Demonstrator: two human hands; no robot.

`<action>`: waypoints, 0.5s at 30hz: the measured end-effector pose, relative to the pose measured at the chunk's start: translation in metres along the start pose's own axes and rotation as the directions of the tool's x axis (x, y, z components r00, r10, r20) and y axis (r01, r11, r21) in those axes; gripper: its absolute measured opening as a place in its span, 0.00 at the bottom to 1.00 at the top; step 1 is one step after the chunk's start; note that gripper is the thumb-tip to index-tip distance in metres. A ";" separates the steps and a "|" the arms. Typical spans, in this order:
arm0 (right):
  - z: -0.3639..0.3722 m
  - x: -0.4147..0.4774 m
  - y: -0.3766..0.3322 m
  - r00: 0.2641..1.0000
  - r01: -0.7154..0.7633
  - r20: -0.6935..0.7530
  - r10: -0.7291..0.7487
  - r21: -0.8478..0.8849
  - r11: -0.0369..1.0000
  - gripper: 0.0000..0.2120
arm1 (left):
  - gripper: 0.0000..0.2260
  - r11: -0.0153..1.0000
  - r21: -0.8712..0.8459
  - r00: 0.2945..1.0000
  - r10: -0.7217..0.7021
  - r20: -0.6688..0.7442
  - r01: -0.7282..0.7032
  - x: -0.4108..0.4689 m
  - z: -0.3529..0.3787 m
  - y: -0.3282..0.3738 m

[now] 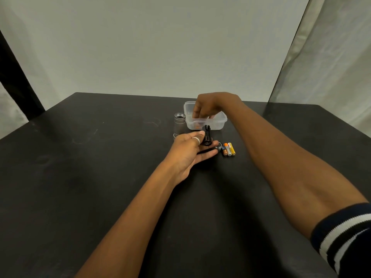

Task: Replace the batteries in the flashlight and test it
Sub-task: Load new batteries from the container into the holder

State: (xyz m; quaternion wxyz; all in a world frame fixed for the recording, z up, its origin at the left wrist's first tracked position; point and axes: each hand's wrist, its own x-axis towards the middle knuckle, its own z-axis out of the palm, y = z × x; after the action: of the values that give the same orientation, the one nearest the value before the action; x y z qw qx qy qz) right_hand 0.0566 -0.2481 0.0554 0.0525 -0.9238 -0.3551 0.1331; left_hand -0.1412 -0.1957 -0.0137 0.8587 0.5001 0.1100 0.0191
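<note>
Open table (100, 157) surface on the left half and along the near edge. Obstacles cluster centre-far. The flashlight body (179, 123) stands upright just left of the clear container (219, 123). The right hand (210, 105) fills the container's mouth; its forearm spans the right side. The left hand (188, 151), gripping the battery carrier (206, 135), blocks the container's near wall. Three batteries (228, 149) lie side by side just right of it.

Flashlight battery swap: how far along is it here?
Done: the flashlight body stands opened on the table, three batteries lie loose. In hand: left hand holds the black battery holder; right hand reaches into the clear container. Left: loading, reassembly, testing.
</note>
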 end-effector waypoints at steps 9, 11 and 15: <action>0.001 0.002 0.007 0.997 0.053 -0.048 -0.056 -0.056 0.997 0.12 | 0.09 1.000 0.006 1.000 0.000 0.008 0.000 -0.001 0.001 0.001; -0.002 0.002 0.010 0.999 0.045 -0.029 -0.045 -0.020 0.999 0.11 | 0.09 1.000 0.005 1.000 -0.002 0.007 0.002 -0.001 0.001 0.001; -0.004 0.003 0.010 0.999 0.022 0.040 -0.021 -0.029 0.999 0.14 | 0.09 1.000 0.014 1.000 0.002 0.003 -0.002 -0.001 0.001 0.001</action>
State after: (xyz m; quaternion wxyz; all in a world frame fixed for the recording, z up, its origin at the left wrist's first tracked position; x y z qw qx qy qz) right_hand 0.0664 -0.2541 0.0566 0.0334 -0.9179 -0.3678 0.1455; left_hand -0.1417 -0.1960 -0.0123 0.8555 0.5061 0.1084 0.0182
